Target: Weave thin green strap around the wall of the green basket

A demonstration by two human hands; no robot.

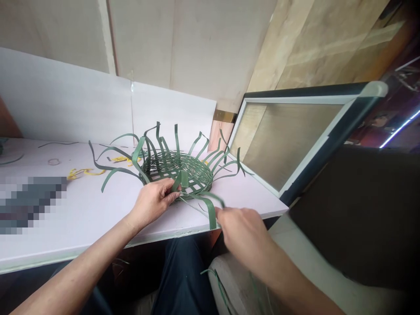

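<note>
A round, partly woven green basket [197, 168] rests on the white table, its flat strips sticking up and outward all around the rim. My left hand [157, 197] pinches the near edge of the basket, thumb and fingers closed at the base of an upright strip [184, 178]. To the right, my right hand [243, 225] is closed in front of the table edge. A thin green strand [197, 207] runs from the basket rim to its fingers, pulled fairly straight. Beside that strand a wide strip [211, 212] bends down over the table's front. The right fingertips are partly hidden.
The white table [98, 227] carries yellow twine scraps [85, 172] and a pixelated dark patch [33, 203] at left. A framed glass panel [295, 135] leans at the right. Green strands [221, 286] hang over a pale seat [239, 280] below.
</note>
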